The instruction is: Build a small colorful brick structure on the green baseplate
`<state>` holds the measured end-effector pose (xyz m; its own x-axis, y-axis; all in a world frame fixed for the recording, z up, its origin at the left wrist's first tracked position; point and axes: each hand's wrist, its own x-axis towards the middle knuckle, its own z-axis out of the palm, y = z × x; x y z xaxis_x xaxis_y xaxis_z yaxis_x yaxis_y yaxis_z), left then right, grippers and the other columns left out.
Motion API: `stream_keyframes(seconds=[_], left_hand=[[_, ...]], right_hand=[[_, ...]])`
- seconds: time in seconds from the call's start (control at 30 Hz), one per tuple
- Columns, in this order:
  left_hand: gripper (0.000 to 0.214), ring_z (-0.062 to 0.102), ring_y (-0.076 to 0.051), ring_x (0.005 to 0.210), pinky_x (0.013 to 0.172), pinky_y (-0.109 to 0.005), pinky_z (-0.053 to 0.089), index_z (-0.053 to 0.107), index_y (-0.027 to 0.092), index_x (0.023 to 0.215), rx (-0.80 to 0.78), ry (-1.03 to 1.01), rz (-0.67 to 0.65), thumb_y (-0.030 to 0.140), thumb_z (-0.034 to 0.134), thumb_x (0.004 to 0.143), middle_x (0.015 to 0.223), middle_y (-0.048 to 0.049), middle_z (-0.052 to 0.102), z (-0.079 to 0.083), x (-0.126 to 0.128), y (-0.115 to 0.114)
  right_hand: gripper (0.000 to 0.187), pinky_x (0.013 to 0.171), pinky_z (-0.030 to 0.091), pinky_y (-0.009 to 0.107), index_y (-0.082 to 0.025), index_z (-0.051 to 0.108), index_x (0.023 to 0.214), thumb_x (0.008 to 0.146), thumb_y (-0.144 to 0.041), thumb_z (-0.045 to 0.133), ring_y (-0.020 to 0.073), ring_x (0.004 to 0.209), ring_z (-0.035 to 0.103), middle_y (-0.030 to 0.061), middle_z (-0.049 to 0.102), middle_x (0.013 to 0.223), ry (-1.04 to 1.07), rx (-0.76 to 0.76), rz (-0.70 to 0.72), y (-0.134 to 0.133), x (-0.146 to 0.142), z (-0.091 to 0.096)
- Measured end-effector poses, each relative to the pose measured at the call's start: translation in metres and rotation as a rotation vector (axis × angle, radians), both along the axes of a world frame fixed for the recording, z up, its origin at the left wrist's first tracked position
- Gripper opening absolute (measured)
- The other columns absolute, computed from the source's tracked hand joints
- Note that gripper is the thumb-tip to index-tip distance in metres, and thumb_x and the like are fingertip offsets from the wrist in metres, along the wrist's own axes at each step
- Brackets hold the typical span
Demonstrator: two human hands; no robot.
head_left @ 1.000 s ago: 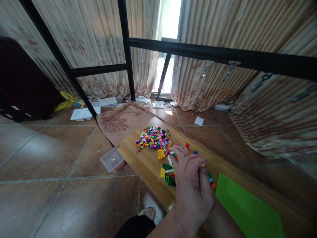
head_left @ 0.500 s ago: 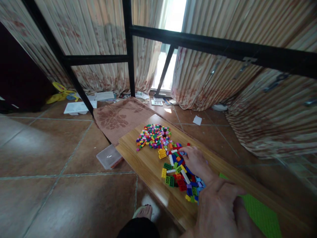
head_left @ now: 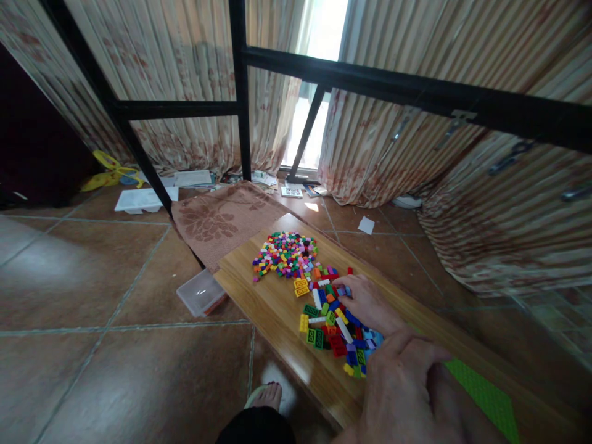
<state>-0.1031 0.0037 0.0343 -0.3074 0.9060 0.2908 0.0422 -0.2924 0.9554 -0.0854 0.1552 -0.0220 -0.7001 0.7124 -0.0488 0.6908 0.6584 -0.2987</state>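
Note:
Large coloured toy building bricks [head_left: 338,344] lie in a loose pile on a wooden bench [head_left: 272,320]. My right hand [head_left: 367,299] reaches over the far right side of this pile. Its thumb and index finger are apart, with blue bricks [head_left: 344,290] showing at the gap; whether it touches them I cannot tell. Closer to me, my left hand [head_left: 402,382] is raised in front of the right wrist, its fingers bent. What it holds, if anything, is hidden. A green studded baseplate [head_left: 483,391] lies on the bench to the right, partly covered by my arm.
Many small mixed bricks [head_left: 287,251] are heaped at the bench's far end. A clear plastic box [head_left: 200,292] rests on the tiled floor beside the bench. Beyond stand a brown patterned cloth [head_left: 217,219], a black metal frame [head_left: 244,111] and curtains [head_left: 393,148].
The view has shifted slightly. My right thumb and index finger show a little more blue brick between them. My left hand has hardly moved.

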Motion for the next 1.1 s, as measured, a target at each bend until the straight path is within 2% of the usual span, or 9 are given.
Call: stream_keyframes(seconds=[0.2,0.37,0.47,0.57,0.63,0.7,0.87,0.97,1.1], left_hand=[[0.025,0.062,-0.019,0.083,0.074,-0.031,0.051,0.065,0.015,0.091,0.007,-0.023,-0.006,0.003,0.048,0.077,0.089,-0.0073,0.067,0.005,-0.004,0.0],[0.016,0.06,-0.016,0.082,0.073,-0.028,0.048,0.061,0.018,0.101,-0.224,-0.222,0.177,0.02,0.053,0.087,0.092,-0.0054,0.064,0.011,-0.022,0.006],[0.029,0.06,-0.015,0.081,0.071,-0.025,0.048,0.056,0.018,0.109,-0.298,-0.393,0.262,0.031,0.061,0.085,0.094,-0.0057,0.064,0.007,-0.032,0.015],[0.029,0.06,-0.014,0.079,0.071,-0.024,0.048,0.058,0.016,0.105,-0.261,-0.546,0.044,0.028,0.066,0.079,0.091,-0.0055,0.065,0.005,-0.035,0.019],[0.019,0.06,-0.013,0.075,0.07,-0.024,0.048,0.06,0.015,0.094,-0.225,-0.601,-0.132,0.024,0.065,0.079,0.086,-0.0046,0.065,0.005,-0.033,0.018],[0.014,0.058,-0.012,0.074,0.07,-0.023,0.047,0.06,0.015,0.089,-0.211,-0.601,-0.203,0.023,0.065,0.078,0.084,-0.0034,0.064,0.007,-0.03,0.016],[0.011,0.054,-0.011,0.073,0.069,-0.022,0.045,0.055,0.016,0.082,-0.229,-0.535,-0.246,0.021,0.064,0.079,0.077,0.0002,0.058,0.01,-0.02,0.011],[0.01,0.052,-0.011,0.072,0.07,-0.022,0.045,0.054,0.016,0.082,-0.242,-0.486,-0.228,0.022,0.062,0.08,0.076,0.0013,0.056,0.007,-0.012,0.012],[0.012,0.053,-0.012,0.072,0.07,-0.023,0.045,0.057,0.016,0.085,-0.291,-0.418,-0.184,0.025,0.063,0.08,0.078,0.0003,0.058,0.005,-0.001,0.012]], right_hand=[[0.031,0.083,0.045,0.035,-0.023,0.068,0.107,0.079,-0.015,0.056,0.0212,0.092,0.061,0.0051,0.071,0.097,0.101,0.044,-0.029,-0.001,0.007,0.008],[0.037,0.085,0.049,0.033,-0.026,0.058,0.125,0.088,-0.027,0.049,0.0205,0.1,0.064,0.0053,0.068,0.112,0.355,0.087,-0.075,-0.035,0.04,0.049],[0.033,0.091,0.049,0.035,-0.029,0.058,0.123,0.091,-0.03,0.051,0.0205,0.106,0.063,0.0041,0.067,0.116,0.453,0.189,-0.13,-0.068,0.06,0.072],[0.03,0.091,0.051,0.035,-0.032,0.061,0.118,0.09,-0.029,0.055,0.0204,0.105,0.064,0.0034,0.068,0.114,0.532,0.199,-0.197,-0.096,0.073,0.078],[0.03,0.09,0.053,0.036,-0.032,0.063,0.117,0.087,-0.029,0.059,0.0209,0.103,0.065,0.0037,0.068,0.113,0.639,0.123,-0.278,-0.108,0.078,0.074],[0.032,0.085,0.055,0.036,-0.031,0.062,0.117,0.085,-0.032,0.064,0.0209,0.099,0.066,0.0044,0.068,0.113,0.794,-0.01,-0.401,-0.115,0.082,0.068],[0.022,0.062,0.053,0.027,-0.024,0.07,0.095,0.081,-0.04,0.067,0.0164,0.073,0.065,0.0024,0.071,0.084,1.034,-0.341,-0.613,-0.123,0.083,0.058],[0.021,0.058,0.048,0.024,-0.021,0.071,0.084,0.08,-0.042,0.068,0.0136,0.064,0.059,0.0007,0.067,0.073,1.13,-0.408,-0.66,-0.125,0.082,0.056],[0.022,0.055,0.044,0.022,-0.022,0.072,0.085,0.079,-0.042,0.069,0.0115,0.062,0.055,-0.0001,0.066,0.072,1.284,-0.495,-0.723,-0.127,0.083,0.046]])
